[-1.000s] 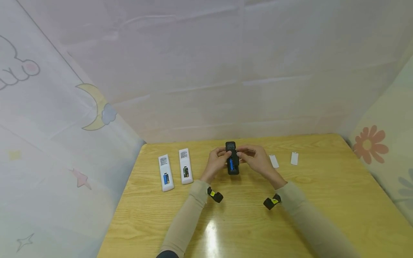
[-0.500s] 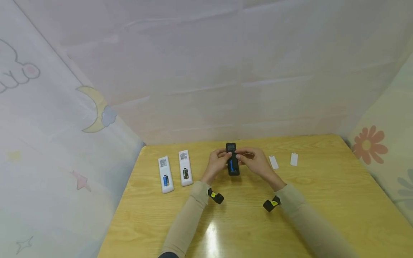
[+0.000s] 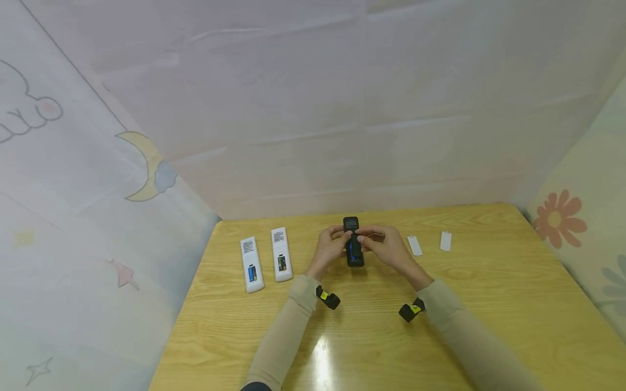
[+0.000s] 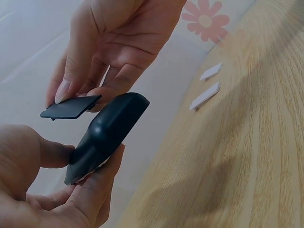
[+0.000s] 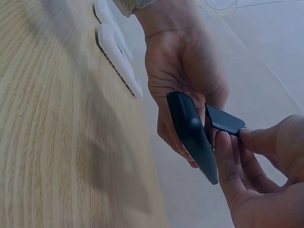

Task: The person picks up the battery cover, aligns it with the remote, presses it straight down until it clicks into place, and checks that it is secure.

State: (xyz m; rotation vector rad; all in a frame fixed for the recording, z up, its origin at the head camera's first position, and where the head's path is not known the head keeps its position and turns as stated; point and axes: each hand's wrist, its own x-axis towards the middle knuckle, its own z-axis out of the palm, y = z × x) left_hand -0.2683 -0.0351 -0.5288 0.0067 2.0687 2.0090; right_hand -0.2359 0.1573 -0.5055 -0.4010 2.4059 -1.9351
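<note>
My left hand [image 3: 330,247] grips a black remote control [image 4: 111,133], its back turned up toward the head view. A blue battery [image 3: 351,251] shows in its compartment. Between thumb and fingers, my right hand [image 3: 388,247] pinches a black battery cover [image 4: 71,108]. In the head view the cover overlaps the compartment; both wrist views show it tilted, close above the remote's back. The right wrist view shows the same battery cover [image 5: 225,120] beside the remote [image 5: 190,130], with the left hand behind it.
Two white remotes, one left [image 3: 251,264] and one nearer [image 3: 281,254], lie back up with compartments uncovered and a battery in each. Two white covers [image 3: 414,245] [image 3: 445,241] lie right of my right hand. The wooden table [image 3: 391,353] meets a fabric backdrop behind.
The black cover has shifted over the remote's compartment, from an angled hold at its right edge. The remote and both hands stay nearly in place.
</note>
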